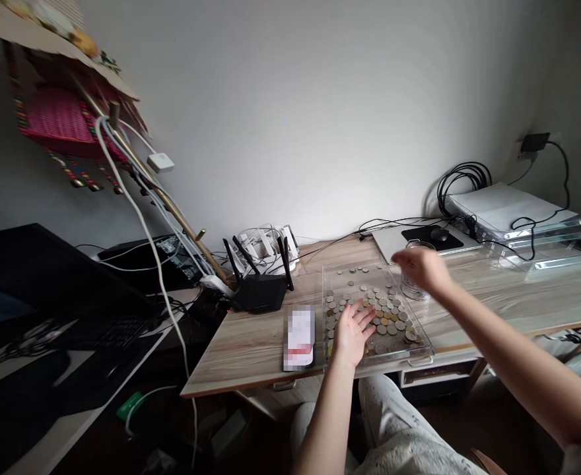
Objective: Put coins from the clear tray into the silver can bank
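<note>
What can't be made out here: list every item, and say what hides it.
Head view: whether the right hand has anything between its fingers; too small to tell.
Head view: part of the clear jar, hidden by that hand.
Head view: the values on the coins; too small.
Head view: whatever lies behind the left hand, which covers it.
Head view: the phone display, blurred into blocks.
Head view: the black screen, cut off by the left edge.
</note>
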Tool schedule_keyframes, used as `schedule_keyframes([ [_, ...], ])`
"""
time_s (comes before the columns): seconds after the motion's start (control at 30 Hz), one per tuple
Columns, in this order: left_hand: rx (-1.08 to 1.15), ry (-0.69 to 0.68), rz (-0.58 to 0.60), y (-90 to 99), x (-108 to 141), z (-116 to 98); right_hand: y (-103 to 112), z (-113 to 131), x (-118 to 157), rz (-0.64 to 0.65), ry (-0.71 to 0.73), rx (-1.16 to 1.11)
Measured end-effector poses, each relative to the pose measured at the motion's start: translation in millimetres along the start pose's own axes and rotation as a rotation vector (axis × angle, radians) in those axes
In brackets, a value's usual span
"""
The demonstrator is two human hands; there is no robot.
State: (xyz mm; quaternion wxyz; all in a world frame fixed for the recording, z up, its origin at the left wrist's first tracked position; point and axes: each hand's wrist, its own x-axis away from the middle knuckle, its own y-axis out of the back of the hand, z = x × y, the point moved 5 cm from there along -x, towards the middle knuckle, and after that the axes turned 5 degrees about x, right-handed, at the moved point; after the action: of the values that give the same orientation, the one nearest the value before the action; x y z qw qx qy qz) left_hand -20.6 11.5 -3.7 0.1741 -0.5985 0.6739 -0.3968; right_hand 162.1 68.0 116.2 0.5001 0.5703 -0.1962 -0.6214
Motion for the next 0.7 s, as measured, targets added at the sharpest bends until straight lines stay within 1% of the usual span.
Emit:
schedule_keyframes([
  [0.03,-0.039,-0.005,0.004,0.0,-0.1,0.0,9.8,-20.4,-12.1,-0.040,-0.136,0.064],
  [0.1,-0.092,-0.014,0.006,0.1,-0.6,0.8,16.8,-52.1,-32.0,0.015,-0.288,0.191],
  [0.17,-0.122,-0.030,-0.009,0.7,-0.9,2.2,14.1,-69.8,-44.7,0.105,-0.334,0.274],
  [0.23,-0.161,-0.069,-0.041,1.5,-0.1,2.7,9.2,-74.0,-49.4,0.159,-0.324,0.319],
  [0.27,-0.191,-0.091,-0.060,1.8,0.8,2.3,7.5,-72.2,-49.0,0.163,-0.315,0.334],
  [0.3,-0.230,-0.109,-0.076,1.8,1.8,1.2,7.2,-68.0,-47.4,0.140,-0.300,0.343],
  [0.33,-0.284,-0.122,-0.082,1.0,2.4,-0.7,7.7,-61.5,-44.6,0.090,-0.274,0.341],
  [0.4,-0.450,-0.147,-0.047,-3.5,0.6,-8.2,6.1,-42.4,-36.1,-0.035,-0.175,0.289],
  [0.43,-0.562,-0.162,-0.014,-6.8,-3.0,-13.7,0.7,-30.5,-30.9,-0.062,-0.101,0.239],
  [0.47,-0.691,-0.195,0.028,-10.8,-8.6,-20.5,-9.3,-17.4,-25.8,-0.039,-0.009,0.180],
  [0.5,-0.817,-0.234,0.040,-13.3,-16.7,-28.3,-23.9,-3.6,-20.9,0.040,0.088,0.125],
  [0.57,-1.009,-0.272,0.041,-15.3,-39.5,-41.8,-61.1,21.8,-11.9,0.289,0.257,0.077],
  [0.6,-1.057,-0.298,0.015,-14.3,-52.6,-48.4,-78.8,31.8,-9.0,0.398,0.314,0.085],
  [0.63,-1.082,-0.317,-0.011,-12.4,-65.5,-53.8,-94.1,39.4,-8.1,0.474,0.349,0.107],
  [0.7,-1.154,-0.303,-0.069,-5.7,-87.5,-59.1,-115.7,48.7,-11.7,0.540,0.370,0.151],
])
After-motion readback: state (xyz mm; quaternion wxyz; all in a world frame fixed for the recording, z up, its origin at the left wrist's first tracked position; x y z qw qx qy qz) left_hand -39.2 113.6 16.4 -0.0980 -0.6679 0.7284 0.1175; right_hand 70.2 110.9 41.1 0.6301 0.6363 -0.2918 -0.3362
